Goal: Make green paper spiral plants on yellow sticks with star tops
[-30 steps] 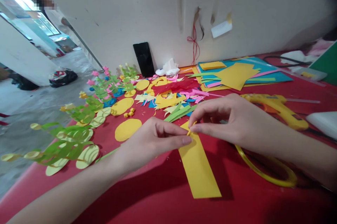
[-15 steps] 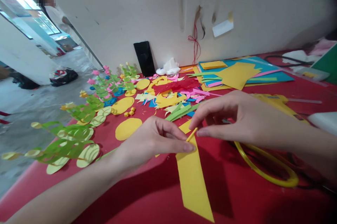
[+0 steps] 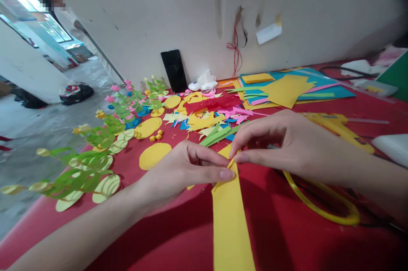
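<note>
Both hands pinch the top end of a yellow paper strip [image 3: 230, 224], which is rolled or folded into a narrow edge there. My left hand [image 3: 188, 167] grips the strip between thumb and fingertips. Thumb and forefinger of my right hand [image 3: 270, 139] close on the tip of the rolled edge. From my fingers the strip's wide flat part runs down toward me, past the bottom of the view. Another yellow paper piece lies behind the fingers, partly hidden. Under my right forearm is a yellow glue gun [image 3: 341, 126], half covered.
Paper flowers with green stems [image 3: 95, 135] stand along the table's left edge, beside yellow paper discs [image 3: 155, 155]. Colourful paper scraps [image 3: 207, 118] lie behind my hands. A black phone [image 3: 174, 71] leans on the wall. Paper sheets [image 3: 341, 88] are stacked at back right. A person stands far left.
The yellow strip has swung so its lower end comes nearer me and out of the view. My right fingertips have moved slightly left and down, closer to my left ones.
</note>
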Available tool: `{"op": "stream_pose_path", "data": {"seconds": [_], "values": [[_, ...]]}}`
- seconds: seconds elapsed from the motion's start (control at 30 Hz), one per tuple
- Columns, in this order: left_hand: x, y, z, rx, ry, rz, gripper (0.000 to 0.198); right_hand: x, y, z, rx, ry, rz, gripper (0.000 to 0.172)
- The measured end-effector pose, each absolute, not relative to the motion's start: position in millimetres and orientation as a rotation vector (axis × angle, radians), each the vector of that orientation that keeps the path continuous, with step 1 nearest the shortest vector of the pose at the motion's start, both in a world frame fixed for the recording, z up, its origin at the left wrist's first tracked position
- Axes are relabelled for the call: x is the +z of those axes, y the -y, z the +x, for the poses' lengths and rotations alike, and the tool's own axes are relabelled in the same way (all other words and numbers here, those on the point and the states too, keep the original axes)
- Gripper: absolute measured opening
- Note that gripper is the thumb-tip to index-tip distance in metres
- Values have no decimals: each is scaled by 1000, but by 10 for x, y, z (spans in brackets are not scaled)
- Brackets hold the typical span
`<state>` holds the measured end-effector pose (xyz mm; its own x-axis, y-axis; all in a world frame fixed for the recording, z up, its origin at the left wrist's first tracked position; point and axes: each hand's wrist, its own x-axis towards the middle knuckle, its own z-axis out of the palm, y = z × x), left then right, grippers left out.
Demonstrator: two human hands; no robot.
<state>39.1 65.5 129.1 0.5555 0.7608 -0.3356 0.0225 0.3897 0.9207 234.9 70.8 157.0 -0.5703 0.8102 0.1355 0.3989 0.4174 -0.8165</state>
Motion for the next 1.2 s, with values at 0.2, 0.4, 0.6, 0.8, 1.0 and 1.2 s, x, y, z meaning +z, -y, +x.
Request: {"op": "stream_pose_path", "data": {"seconds": [0.2,0.4,0.6,0.8,1.0,1.2], "values": [[1331,-634,387,547,-840,1047,6,1552,-748,2376,1077,2117,-945,4],[1328,-641,420,539,-751,957,5,1501,-772,2418,1095,2132,-815,7],[1270,-647,412,526,-756,973,6,1508,-808,2443,1079,2254,-823,13],[1293,-652,421,507,-848,958,8,1475,-794,2449,1149,2254,-854,18],[1308,-660,444,453,-918,981,12,1469,-741,2398,1112,2257,-899,18],[1310,-648,419,406,-889,1023,7,1495,-734,2380,1159,2245,-980,10]]}}
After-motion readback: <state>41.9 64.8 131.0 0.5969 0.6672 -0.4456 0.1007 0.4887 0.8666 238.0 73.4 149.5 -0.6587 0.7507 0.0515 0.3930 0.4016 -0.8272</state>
